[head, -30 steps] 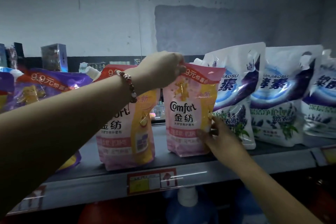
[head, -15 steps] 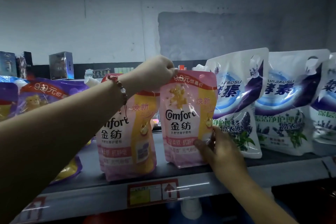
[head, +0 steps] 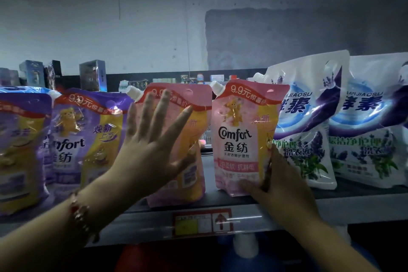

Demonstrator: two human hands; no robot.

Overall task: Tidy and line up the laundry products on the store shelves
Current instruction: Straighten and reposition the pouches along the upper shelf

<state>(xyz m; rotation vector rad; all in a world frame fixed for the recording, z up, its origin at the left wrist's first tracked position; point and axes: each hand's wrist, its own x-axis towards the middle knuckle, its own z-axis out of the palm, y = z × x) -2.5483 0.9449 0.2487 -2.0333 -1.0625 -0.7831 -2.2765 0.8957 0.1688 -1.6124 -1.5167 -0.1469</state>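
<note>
**Pink pouches, one steadied, one about to be pressed**

Pouches of fabric softener and detergent stand in a row along the grey metal shelf (head: 331,207). The right hand (head: 284,185) is clamped on the lower right corner of the upright pink Comfort softener pouch with a white corner spout (head: 242,137), thumb across its front and fingers behind its edge, just beside the white and purple lavender detergent bag (head: 309,121). The left hand (head: 152,150), a beaded bracelet (head: 80,212) at its wrist, is spread flat with fingers apart, holding nothing, directly in front of the second pink softener pouch (head: 189,117). That pouch stands with its long axis vertical, leaning slightly, a clear gap apart from the held one. The left hand is nearer it, so a push or regrip there looks likely. Purple softener pouches (head: 88,134) stand further left.
</note>
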